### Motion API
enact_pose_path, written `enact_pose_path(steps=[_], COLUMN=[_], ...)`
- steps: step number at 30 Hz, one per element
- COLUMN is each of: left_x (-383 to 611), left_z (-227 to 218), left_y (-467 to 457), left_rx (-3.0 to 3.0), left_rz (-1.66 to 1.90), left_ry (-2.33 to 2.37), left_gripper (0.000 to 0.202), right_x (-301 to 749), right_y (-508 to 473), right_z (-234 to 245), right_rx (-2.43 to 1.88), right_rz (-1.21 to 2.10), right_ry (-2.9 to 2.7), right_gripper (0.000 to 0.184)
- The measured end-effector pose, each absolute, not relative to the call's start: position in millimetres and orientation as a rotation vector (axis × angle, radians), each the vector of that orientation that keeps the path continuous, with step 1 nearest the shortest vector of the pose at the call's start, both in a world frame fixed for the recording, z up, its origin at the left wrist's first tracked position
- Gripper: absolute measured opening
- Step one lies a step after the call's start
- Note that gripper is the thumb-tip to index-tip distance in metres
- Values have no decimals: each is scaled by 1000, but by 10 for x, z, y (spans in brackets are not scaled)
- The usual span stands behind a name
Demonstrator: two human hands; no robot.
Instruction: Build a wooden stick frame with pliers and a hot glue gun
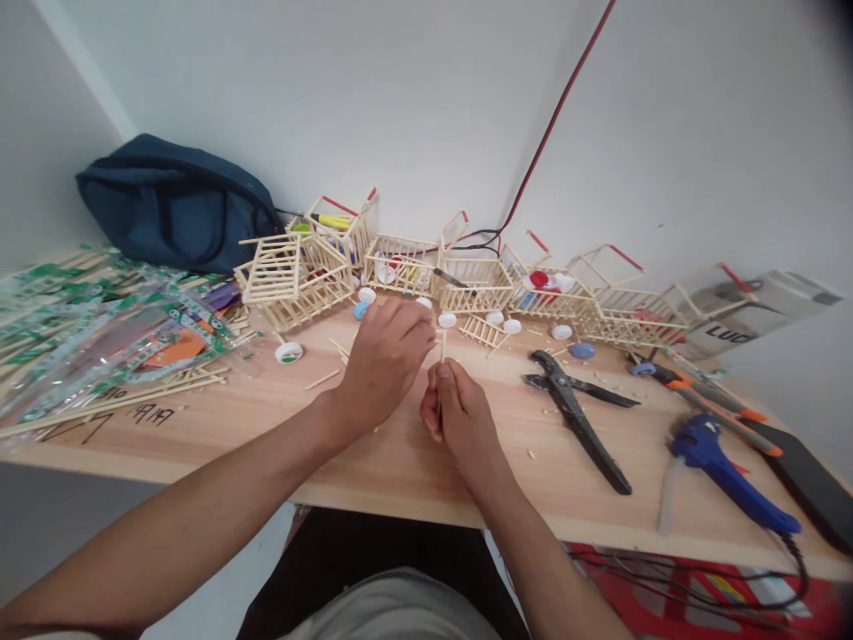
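My right hand (pixel 461 404) is closed around a thin wooden stick (pixel 443 345), which pokes upward out of the fist. Just left of that stick is my left hand (pixel 390 360), its fingers bent and drawn together; whatever they may pinch is hidden behind them. Beyond both hands stands a row of small cart-like frames built of sticks, among them a wooden cart (pixel 476 280) with a white bottle cap (pixel 447 320) near its base. A small stick panel (pixel 484 332) lies flat in front of it. Loose stick pieces (pixel 323 380) lie left of my left hand.
Black cutting pliers (pixel 579 418) and a blue glue gun (pixel 729 476) lie to the right, near orange-handled pliers (pixel 726 409). Plastic-wrapped sticks (pixel 86 329) cover the left side, below a dark blue bag (pixel 179 200). A red-black cable (pixel 560 107) runs down the wall.
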State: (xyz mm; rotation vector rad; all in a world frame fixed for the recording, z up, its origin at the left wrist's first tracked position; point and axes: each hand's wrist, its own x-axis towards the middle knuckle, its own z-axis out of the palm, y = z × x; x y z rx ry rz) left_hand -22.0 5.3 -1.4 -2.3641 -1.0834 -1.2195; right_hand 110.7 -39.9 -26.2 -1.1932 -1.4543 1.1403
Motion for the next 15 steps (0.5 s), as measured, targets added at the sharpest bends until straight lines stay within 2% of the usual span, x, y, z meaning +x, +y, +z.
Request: enact_pose_path(steps=[15], left_x=[-219], left_z=[-22], left_y=[57], left_rx=[-2376], left_rz=[-1234], left_ry=[-1094], left_gripper=[12], right_x=[1101], right_y=[-402], right_z=[-251], right_rx=[-1197], right_rz=[1145], right_ry=[-1446], right_gripper=[28])
